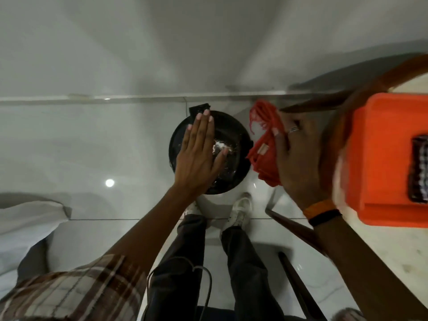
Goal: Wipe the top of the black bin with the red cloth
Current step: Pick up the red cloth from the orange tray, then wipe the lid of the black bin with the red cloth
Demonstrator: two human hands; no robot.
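The round black bin [234, 135] stands on the white floor in front of my feet, seen from above. White powder and crumbs lie on its lid. My left hand [199, 154] is flat and open over the left part of the lid, fingers together and pointing away from me. Whether it touches the lid I cannot tell. My right hand [298, 158] holds the bunched red cloth [264, 144] just right of the bin, level with its rim. Loose threads hang from the cloth's far end.
An orange tray [389, 158] lies on a pale round table [393, 256] at the right, with dark wooden legs [298, 286] reaching down beside the bin. The wall skirting [115, 98] runs just behind the bin. White bedding [25, 228] shows at the left.
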